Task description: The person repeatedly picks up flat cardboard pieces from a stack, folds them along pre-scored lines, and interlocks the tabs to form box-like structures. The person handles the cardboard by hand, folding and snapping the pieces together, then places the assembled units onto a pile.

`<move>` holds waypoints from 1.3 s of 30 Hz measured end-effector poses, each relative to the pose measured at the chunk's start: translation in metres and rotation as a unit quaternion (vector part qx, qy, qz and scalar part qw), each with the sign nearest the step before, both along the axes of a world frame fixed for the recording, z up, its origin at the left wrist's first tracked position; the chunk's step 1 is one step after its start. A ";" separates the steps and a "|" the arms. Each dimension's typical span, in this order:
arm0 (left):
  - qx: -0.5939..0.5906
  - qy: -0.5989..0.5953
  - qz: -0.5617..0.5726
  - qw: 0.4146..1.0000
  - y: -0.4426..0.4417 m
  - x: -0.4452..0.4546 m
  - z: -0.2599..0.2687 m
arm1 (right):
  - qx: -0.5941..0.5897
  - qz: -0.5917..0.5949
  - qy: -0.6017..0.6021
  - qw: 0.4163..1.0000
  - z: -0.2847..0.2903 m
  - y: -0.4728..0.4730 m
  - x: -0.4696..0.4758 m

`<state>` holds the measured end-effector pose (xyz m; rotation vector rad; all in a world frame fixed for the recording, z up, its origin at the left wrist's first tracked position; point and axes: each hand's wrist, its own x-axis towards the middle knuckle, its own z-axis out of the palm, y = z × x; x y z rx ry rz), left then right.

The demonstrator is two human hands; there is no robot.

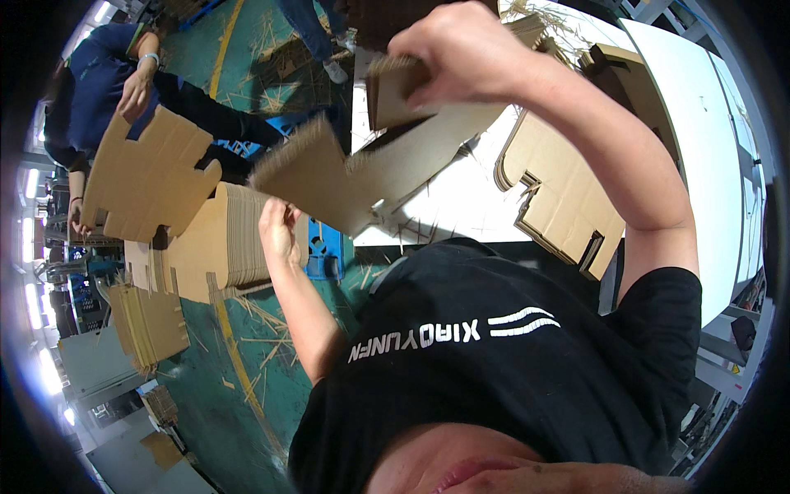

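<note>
A notched corrugated cardboard sheet (308, 179) is tilted in front of me, over the table's left edge and blurred by motion. My right hand (463, 58) is raised high, its thumb and fingers closed on cardboard at the far side of this sheet. At the sheet's near left corner is my left hand (281, 231), fingers curled against the edge. Whether those fingers grip it cannot be told. Right of the sheet, a stack of die-cut cardboard pieces (561, 191) with slots lies on the white table (444, 210), partly under my right forearm.
A co-worker (102, 92) at the left holds another notched sheet (154, 176) by a tall cardboard stack (241, 238). A blue plastic pallet (325, 250) is beside that stack. Cardboard scraps (265, 352) litter the green floor. Another person's legs (308, 28) show at the top.
</note>
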<state>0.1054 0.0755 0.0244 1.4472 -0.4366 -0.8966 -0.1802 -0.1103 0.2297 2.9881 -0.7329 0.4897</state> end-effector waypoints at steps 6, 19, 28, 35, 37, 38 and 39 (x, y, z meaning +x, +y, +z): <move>-0.018 0.156 0.171 0.973 0.013 0.027 -0.081 | 0.233 -0.160 -0.305 0.909 0.033 -0.055 -0.079; -0.287 0.222 -0.151 0.920 -0.047 -0.080 -0.012 | 0.615 -0.052 -0.747 0.246 -0.263 -0.012 -0.176; -0.361 0.057 -0.210 0.907 -0.093 -0.089 0.068 | 0.570 0.112 -0.808 0.098 -0.135 -0.070 -0.123; -0.264 0.141 -0.193 0.935 -0.051 -0.067 0.027 | 0.518 0.167 -0.806 0.235 0.039 -0.203 -0.026; -0.245 0.121 -0.178 0.945 -0.043 -0.058 0.020 | 0.483 0.219 -0.816 0.229 0.059 -0.271 -0.012; -0.246 0.113 -0.155 0.950 -0.038 -0.055 0.016 | 0.485 0.234 -0.816 0.210 0.067 -0.290 -0.007; -0.240 0.115 -0.138 0.954 -0.031 -0.050 0.010 | 0.487 0.248 -0.816 0.191 0.070 -0.299 -0.002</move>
